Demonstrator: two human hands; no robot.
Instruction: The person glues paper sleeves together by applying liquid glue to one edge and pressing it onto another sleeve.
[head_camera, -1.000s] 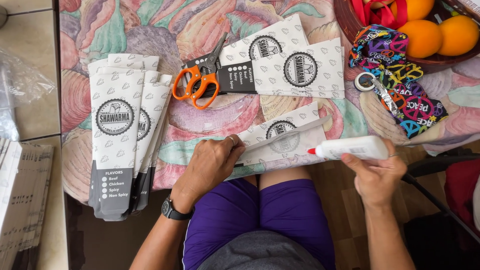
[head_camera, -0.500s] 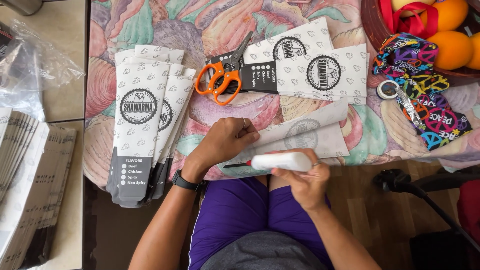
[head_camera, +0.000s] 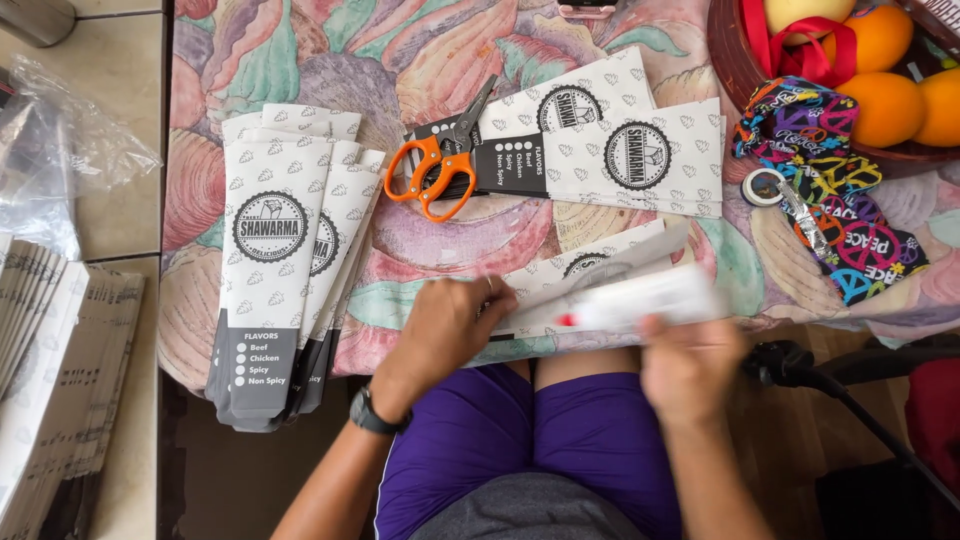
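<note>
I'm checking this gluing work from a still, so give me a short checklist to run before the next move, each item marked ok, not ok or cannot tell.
1. Left hand presses on the paper sleeve at the table edge: ok.
2. Right hand grips the white glue tube: ok, though blurred by motion.
3. Red tip of the tube touches the sleeve: cannot tell, too blurred.
4. Orange scissors lie apart from both hands: ok.
5. Stack of sleeves on the left lies apart from the sleeve being worked: ok.
6. Glue line on the sleeve: cannot tell.
</note>
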